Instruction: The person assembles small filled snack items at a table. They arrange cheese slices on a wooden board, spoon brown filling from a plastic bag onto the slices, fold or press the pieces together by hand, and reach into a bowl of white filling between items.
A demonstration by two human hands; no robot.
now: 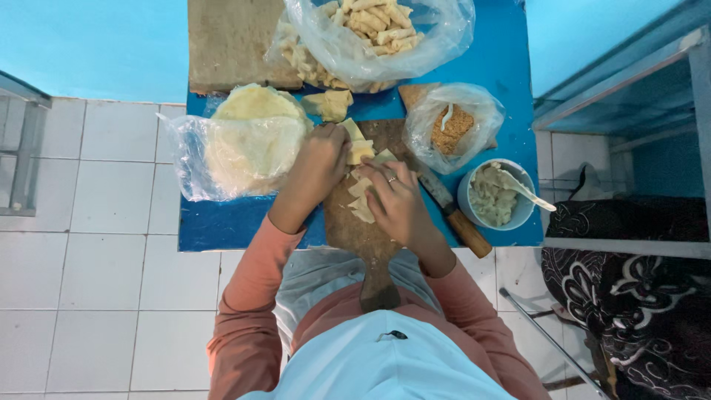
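Head view, both hands (355, 185) folding wrapper (361, 152)

A long-handled wooden cutting board (368, 237) lies mid-tabletop (222, 226), pale dough wrapper pieces (363, 204) on it. Left of it sits a clear plastic bag of round flat wrappers (241, 152); right, a wooden-handled knife (455, 215), then a round bowl of filling (495, 196). Behind lies a large bag of finished rolls (378, 30).

light: even, bluish, soft | shadows: faint | focus: sharp | edges: slight distortion
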